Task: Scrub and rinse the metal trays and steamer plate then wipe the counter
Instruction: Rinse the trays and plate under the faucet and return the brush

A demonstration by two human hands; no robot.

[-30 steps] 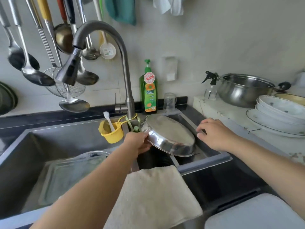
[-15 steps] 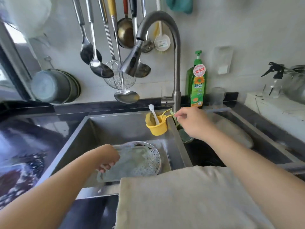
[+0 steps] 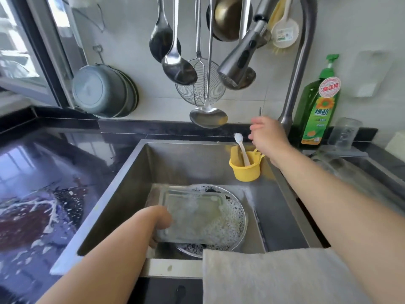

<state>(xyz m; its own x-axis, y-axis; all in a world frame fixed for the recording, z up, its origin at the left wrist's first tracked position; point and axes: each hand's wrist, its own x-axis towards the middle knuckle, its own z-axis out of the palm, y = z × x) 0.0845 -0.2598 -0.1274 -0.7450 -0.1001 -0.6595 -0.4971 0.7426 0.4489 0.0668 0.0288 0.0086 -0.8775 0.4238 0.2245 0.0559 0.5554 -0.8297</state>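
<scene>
A soapy rectangular metal tray (image 3: 192, 218) lies in the left sink basin (image 3: 122, 194) on top of a round perforated steamer plate (image 3: 234, 218). My left hand (image 3: 161, 220) grips the tray's near left edge, its fingers hidden under the rim. My right hand (image 3: 267, 136) is raised at the base of the faucet (image 3: 293, 88), fingers loosely spread and blurred, holding nothing that I can see. A beige cloth (image 3: 274, 277) hangs over the sink's front edge. Another metal tray (image 3: 341, 170) lies blurred in the right basin.
A yellow cup (image 3: 245, 170) with a small brush hangs in the sink's far right corner. Green dish soap bottle (image 3: 317, 106) stands behind the faucet. Ladles and a strainer (image 3: 199, 84) hang over the sink. The black counter (image 3: 43, 183) on the left is wet with suds.
My view swung left from the right basin to the left one. My left hand let go of the oval tray and took the rectangular tray. My right hand rose to the faucet base.
</scene>
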